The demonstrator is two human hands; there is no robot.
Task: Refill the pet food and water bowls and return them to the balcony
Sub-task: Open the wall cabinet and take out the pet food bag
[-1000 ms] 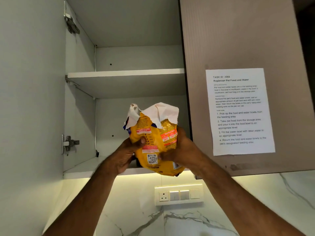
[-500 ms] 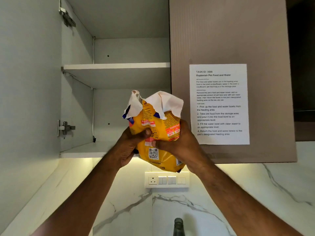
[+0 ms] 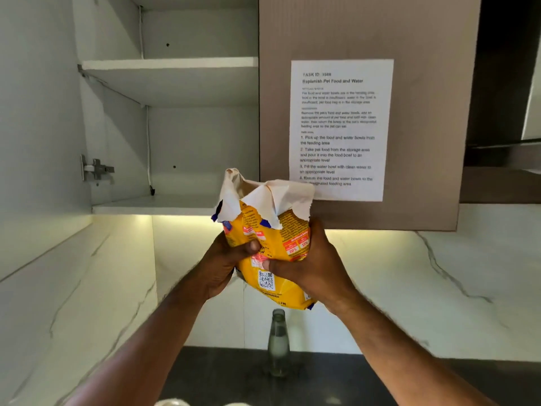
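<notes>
A yellow pet food bag with a torn-open white top is held upright in front of me, below the open wall cabinet. My left hand grips its left side and my right hand grips its right side, thumbs pressed on the front near a QR code. At the very bottom edge two pale rounded rims peek into view; I cannot tell what they are.
The cabinet's shelves stand bare, its door open at left with a hinge. A printed task sheet hangs on the closed door. A glass bottle stands on the dark counter against the marble wall.
Both hands have brought the bag down and out from the cabinet's lower shelf. The view has tilted down, so the bottle and counter now show.
</notes>
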